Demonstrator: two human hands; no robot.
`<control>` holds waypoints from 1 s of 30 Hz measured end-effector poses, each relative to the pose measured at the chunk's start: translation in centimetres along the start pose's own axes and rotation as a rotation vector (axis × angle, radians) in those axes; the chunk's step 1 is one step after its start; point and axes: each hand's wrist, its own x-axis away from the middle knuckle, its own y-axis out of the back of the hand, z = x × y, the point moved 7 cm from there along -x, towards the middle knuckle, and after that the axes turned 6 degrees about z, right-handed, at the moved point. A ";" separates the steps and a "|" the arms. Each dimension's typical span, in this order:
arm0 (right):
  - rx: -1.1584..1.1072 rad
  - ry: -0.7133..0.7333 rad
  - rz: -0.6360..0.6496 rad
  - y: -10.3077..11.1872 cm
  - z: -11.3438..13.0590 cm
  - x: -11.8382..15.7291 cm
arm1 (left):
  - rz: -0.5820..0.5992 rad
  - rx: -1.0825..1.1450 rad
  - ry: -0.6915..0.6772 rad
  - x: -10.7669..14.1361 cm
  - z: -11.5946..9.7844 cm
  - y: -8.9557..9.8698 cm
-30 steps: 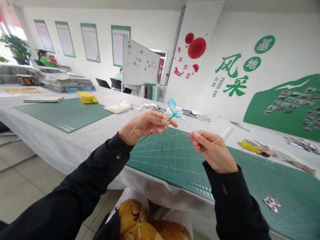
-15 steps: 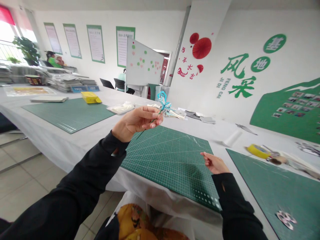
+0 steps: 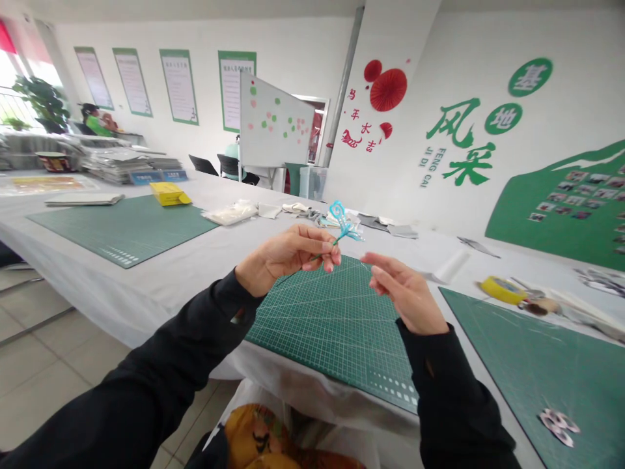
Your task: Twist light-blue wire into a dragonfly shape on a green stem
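A light-blue looped ornament (image 3: 344,223) with small pale beads stands up on a thin green stem. My left hand (image 3: 297,254) pinches that stem between thumb and fingers, above the far part of a green gridded cutting mat (image 3: 336,326). To the right of the ornament, my right hand (image 3: 403,286) is raised over the mat with its thumb and index finger apart. Nothing shows between its fingers, and it does not touch the ornament.
Another mat (image 3: 127,228) with a yellow box (image 3: 168,194) lies left. On the right mat (image 3: 547,352) are pinkish ring-shaped pieces (image 3: 557,426); yellow tape (image 3: 502,290) sits beyond. Plastic bags (image 3: 232,213) and cloth scraps lie behind. A person (image 3: 95,120) sits far left.
My left hand has moved right and slightly down with the ornament, which has turned. My right hand has risen toward it, and its fingers have spread from a closed pose.
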 end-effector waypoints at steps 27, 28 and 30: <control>-0.024 -0.172 0.571 -5.5 -0.1 5.0 | -0.196 -0.043 -0.074 0.8 0.2 -0.7; 0.020 -0.180 0.542 -5.0 -0.1 4.9 | -0.185 -0.051 -0.062 0.8 0.3 -0.9; 0.049 -0.134 0.393 -3.8 0.8 4.3 | -0.165 -0.071 -0.037 0.6 0.7 -1.2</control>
